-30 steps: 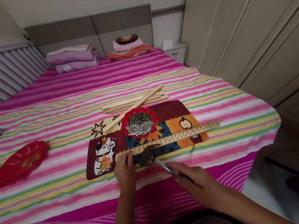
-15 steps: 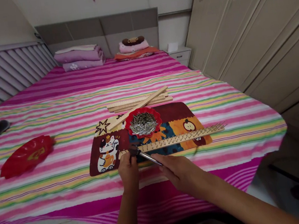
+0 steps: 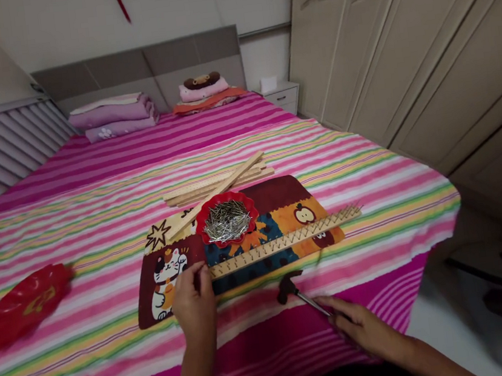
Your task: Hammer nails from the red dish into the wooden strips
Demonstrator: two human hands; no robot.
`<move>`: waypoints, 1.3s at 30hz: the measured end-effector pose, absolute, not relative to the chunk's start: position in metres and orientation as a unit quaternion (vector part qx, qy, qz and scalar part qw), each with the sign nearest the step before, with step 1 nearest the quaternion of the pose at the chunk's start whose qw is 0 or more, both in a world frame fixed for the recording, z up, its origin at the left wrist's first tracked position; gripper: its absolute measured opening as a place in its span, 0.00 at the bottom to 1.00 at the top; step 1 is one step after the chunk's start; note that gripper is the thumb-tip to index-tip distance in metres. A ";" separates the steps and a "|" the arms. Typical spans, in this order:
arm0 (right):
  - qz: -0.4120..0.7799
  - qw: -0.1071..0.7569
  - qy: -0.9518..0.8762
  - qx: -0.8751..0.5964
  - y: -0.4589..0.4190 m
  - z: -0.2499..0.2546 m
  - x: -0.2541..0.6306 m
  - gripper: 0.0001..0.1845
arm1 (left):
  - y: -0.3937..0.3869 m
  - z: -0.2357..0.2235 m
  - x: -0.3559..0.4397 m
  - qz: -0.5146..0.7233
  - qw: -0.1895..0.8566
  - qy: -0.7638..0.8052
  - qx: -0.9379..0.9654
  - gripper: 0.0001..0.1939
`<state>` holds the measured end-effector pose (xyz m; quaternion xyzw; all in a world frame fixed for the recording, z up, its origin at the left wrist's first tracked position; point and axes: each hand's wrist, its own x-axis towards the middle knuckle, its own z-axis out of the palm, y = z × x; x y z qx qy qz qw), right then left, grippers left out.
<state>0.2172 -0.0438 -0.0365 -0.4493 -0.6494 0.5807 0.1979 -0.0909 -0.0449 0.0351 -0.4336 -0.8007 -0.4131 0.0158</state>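
My right hand (image 3: 359,324) is wrapped round the handle of a claw hammer (image 3: 313,303), whose dark head is over the bed's front edge. At the left end of a wooden strip (image 3: 265,248), my left hand (image 3: 195,301) is closed, thumb and fingertips pinching that end. Whether a nail is also between them is hidden. Rows of nails stand up along the strip, leaning at differing angles. The strip lies across a patterned mat (image 3: 144,286). Just behind it, a red scalloped bowl (image 3: 253,207) holds a heap of loose nails (image 3: 227,220).
Several bare wooden strips (image 3: 214,183) lie behind the bowl, one slanting over the others and onto the mat. A red plastic tray (image 3: 14,308) is at the left on the striped bedspread (image 3: 101,231). Folded bedding (image 3: 114,116) lies by the headboard. A wardrobe (image 3: 362,46) stands at right.
My right hand has drawn the hammer away from the strip's left end, toward the right and nearer me. My left hand stays at that end. The whole view has shifted and tilted.
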 end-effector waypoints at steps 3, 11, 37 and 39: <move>0.627 0.196 -0.587 -0.472 -0.045 -0.049 0.218 0.29 | -0.010 0.052 -0.094 -0.357 0.034 -0.794 -0.490 0.12; 0.673 0.189 -0.547 -0.461 -0.044 -0.049 0.212 0.28 | 0.067 0.061 -0.086 -0.039 -0.015 -0.859 -0.510 0.14; 0.667 0.160 -0.532 -0.497 -0.047 -0.039 0.209 0.38 | -0.056 0.007 -0.124 -0.574 -0.216 -0.756 -0.231 0.19; 0.667 0.158 -0.529 -0.500 -0.047 -0.040 0.209 0.37 | -0.054 0.003 -0.122 -0.573 -0.213 -0.759 -0.224 0.19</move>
